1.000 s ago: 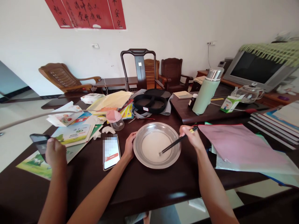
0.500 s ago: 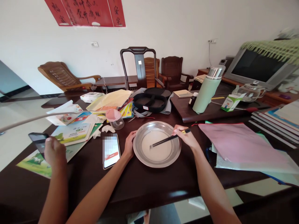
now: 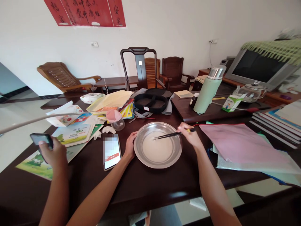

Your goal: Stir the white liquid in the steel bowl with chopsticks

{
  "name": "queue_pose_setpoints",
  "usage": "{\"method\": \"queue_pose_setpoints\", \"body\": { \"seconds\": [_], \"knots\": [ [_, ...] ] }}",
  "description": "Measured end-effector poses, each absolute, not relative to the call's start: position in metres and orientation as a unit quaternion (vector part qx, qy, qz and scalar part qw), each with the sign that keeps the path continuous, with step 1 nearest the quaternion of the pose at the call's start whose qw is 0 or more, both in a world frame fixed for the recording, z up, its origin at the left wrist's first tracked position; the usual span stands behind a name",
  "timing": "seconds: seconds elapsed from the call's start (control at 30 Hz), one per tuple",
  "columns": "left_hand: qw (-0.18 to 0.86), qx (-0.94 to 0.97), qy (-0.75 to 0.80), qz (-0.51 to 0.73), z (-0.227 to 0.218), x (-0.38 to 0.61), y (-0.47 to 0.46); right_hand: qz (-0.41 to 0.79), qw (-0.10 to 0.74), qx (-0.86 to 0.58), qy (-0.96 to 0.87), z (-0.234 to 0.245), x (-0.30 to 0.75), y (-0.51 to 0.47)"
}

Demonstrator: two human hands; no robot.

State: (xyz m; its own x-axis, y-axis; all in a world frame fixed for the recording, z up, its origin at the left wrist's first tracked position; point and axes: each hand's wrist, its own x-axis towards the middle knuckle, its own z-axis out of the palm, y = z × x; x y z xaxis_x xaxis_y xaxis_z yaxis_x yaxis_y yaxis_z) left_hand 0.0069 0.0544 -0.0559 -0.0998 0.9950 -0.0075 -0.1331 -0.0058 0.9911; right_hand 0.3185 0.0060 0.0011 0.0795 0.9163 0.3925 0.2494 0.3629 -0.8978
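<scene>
A round metal bowl (image 3: 176, 153) stands on the dark table, with a whitish, cloudy liquid (image 3: 156, 150) inside. My left hand (image 3: 130, 145) grips its left rim, the fingers partly hidden at the edge. Above the right rim, my right hand (image 3: 190, 135) is closed around a pair of black chopsticks (image 3: 170, 135) with yellowish marks near the upper end. Their tips point left, over or in the liquid near the middle of the bowl; I cannot tell how deep. Left of my left hand lies a lit phone (image 3: 112, 153), partly pixelated.
Another person's hand (image 3: 55, 153) holds a dark phone (image 3: 41, 141) at the left. Behind the bowl are a pink-lidded cup (image 3: 115, 119), crumpled tissues (image 3: 108, 129) and a black case (image 3: 150, 102). Rightward stand a green thermos (image 3: 208, 91) and a pink folder (image 3: 242, 142).
The chopsticks' tips have moved toward the far side of the bowl, and my right hand has shifted slightly right. The other person's thumb has moved down onto the phone. My left hand has stayed put.
</scene>
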Motion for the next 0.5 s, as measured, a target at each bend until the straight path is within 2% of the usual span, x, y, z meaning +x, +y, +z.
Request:
{"method": "queue_pose_setpoints", "body": {
  "seconds": [0.07, 0.13, 0.27, 0.33, 0.5],
  "knots": [
    [0.516, 0.434, 0.48, 0.561, -0.054, 0.007, 0.052, 0.256, 0.613, -0.501, -0.555, -0.002, 0.328, 0.006],
    [0.523, 0.425, 0.473, 0.567, -0.052, 0.008, 0.051, 0.272, 0.63, -0.479, -0.547, -0.003, 0.333, 0.005],
    [0.525, 0.411, 0.478, 0.572, -0.049, 0.011, 0.049, 0.349, 0.546, -0.442, -0.62, 0.001, 0.319, 0.004],
    [0.524, 0.407, 0.479, 0.575, -0.049, 0.011, 0.05, 0.34, 0.532, -0.449, -0.633, 0.002, 0.313, 0.005],
    [0.524, 0.408, 0.477, 0.576, -0.052, 0.01, 0.05, 0.271, 0.624, -0.477, -0.556, -0.003, 0.329, 0.004]
  ]
}}
